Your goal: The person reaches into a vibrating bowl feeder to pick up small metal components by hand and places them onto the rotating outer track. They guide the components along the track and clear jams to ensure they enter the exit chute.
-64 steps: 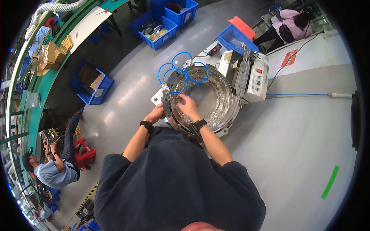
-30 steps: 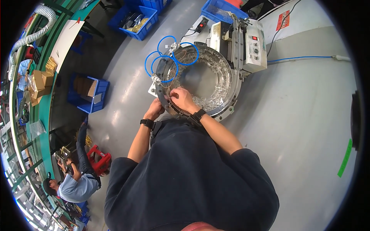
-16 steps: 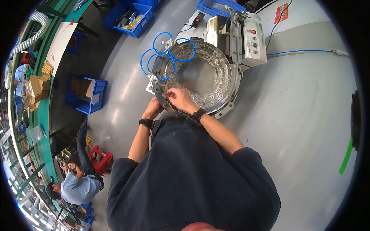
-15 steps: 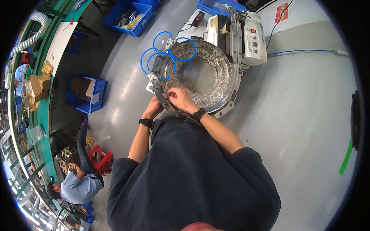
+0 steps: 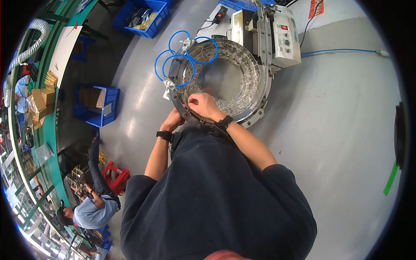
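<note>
Right hand (image 5: 203,105) is curled shut at the near rim of the round metal feeder bowl (image 5: 255,102), fingers pinched on something too small to be made out. The left hand (image 5: 173,121) is pressed against the bowl's outer edge just below; its grip cannot be told. The bowl is judged still in hand — small clear parts are heaped inside and blue tubes (image 5: 177,60) are left looped at its far-left rim. Beyond, a beige control box (image 5: 286,37) is seen. Farther left, a blue crate (image 5: 97,104) holding brown packets is set on the floor; a red sign (image 5: 317,8) hangs beyond.
</note>
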A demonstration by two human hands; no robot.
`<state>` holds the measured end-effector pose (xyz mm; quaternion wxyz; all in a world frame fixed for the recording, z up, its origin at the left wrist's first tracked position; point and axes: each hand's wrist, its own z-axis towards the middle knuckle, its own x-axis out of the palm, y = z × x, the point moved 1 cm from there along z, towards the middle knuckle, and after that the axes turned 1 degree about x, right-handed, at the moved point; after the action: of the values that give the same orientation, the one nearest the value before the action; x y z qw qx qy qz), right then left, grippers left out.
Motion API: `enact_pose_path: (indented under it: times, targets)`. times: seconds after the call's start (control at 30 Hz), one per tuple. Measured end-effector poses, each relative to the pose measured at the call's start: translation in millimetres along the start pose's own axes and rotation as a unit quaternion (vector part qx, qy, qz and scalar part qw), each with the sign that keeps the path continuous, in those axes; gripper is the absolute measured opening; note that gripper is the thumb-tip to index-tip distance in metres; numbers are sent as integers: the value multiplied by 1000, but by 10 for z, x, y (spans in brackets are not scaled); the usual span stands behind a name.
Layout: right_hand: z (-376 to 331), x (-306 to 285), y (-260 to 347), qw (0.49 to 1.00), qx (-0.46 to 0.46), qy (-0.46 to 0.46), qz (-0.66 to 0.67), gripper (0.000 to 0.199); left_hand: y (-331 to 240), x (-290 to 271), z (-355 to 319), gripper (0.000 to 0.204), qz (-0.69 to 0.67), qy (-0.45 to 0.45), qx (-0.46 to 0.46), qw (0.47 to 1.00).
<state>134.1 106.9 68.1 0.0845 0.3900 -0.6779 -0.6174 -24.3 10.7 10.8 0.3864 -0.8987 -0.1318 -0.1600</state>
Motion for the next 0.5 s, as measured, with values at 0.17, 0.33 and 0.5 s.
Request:
enact_pose_path:
  times: [0.17, 0.33, 0.5]
  targets:
    - [-46, -139, -112, 992, 67, -100, 26, 14, -78, 56, -68, 10, 43, -5, 5, 999]
    - [-64, -144, -121, 992, 73, -98, -36, 16, -73, 14, -64, 7, -32, -50, 9, 998]
    - [-35, 49, -74, 999, 41, 4, 12, 19, -81, 27, -31, 6, -78, -60, 22, 995]
